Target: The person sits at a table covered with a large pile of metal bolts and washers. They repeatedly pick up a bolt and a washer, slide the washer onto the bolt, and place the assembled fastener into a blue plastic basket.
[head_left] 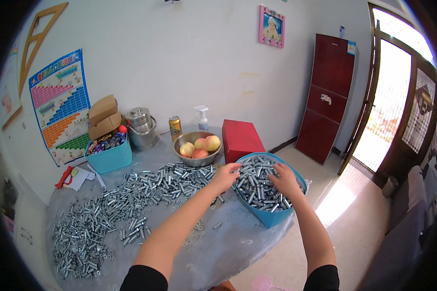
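Note:
A blue plastic basket (pixel 268 218) stands at the right edge of the table, heaped with short silvery expansion bolts (pixel 260 189). At its left rim is my left hand (pixel 224 177), fingers curved apart and reaching over the heap, with nothing visible in them. My right hand (pixel 285 181) rests at the right side of the heap, its fingers spread and touching the bolts. Many more loose bolts (pixel 126 196) lie in a long, wide band over the table's left and middle, with small washers (pixel 195 237) scattered among and below them.
On the grey-covered table (pixel 199 262), a metal bowl of peaches (pixel 197 157), a red box (pixel 242 138), a can (pixel 175 128), a spray bottle (pixel 202 118), a lidded steel pot (pixel 142 131) and a turquoise basket (pixel 110 157) line the back. Red-handled scissors (pixel 64 177) lie left.

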`<state>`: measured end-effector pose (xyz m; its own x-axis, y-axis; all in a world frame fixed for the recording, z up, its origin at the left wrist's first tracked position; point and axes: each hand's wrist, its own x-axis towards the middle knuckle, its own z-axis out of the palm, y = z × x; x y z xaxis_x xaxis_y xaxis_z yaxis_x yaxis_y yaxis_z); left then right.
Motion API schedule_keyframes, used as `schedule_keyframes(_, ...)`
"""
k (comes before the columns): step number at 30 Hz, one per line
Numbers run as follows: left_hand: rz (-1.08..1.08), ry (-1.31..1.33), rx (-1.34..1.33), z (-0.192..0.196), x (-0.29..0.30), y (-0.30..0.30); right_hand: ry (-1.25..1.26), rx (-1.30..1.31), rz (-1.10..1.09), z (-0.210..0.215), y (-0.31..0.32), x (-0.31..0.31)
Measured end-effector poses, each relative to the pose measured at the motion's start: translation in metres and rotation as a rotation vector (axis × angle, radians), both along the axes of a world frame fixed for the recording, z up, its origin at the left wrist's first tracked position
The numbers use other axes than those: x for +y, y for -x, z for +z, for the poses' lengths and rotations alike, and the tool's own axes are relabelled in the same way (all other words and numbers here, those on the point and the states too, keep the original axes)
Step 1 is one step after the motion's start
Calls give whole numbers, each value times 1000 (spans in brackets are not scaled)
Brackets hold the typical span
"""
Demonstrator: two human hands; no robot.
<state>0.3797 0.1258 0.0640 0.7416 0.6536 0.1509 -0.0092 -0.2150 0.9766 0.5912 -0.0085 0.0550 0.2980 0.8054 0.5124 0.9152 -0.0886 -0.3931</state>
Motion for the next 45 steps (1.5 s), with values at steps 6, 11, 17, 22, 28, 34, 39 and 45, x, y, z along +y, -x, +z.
schedule_keyframes(6,59,-101,59,-9,-5,145,126,-259,-25,9,45,-12)
schedule_keyframes(11,365,-168,268,-9,-16,291,25,189,501,23,138,0)
schedule_keyframes(17,555,-263,585,-43,-54,398,387,181,861,-19,267,21)
schedule_keyframes(22,672,-354,748,-62,-79,422,294,31,969,-53,350,55)
schedule_keyframes(28,707,-301,710,-73,-80,428,47,-195,1132,-85,409,108)
schedule_keyframes(34,780,-348,671,-84,-75,430,168,-353,1097,-68,421,104)
schedule_keyframes(39,765,-421,666,-89,-69,414,317,-325,1070,-58,412,96)
schedule_keyframes(45,627,-544,680,-84,-72,399,391,340,838,-72,380,107)
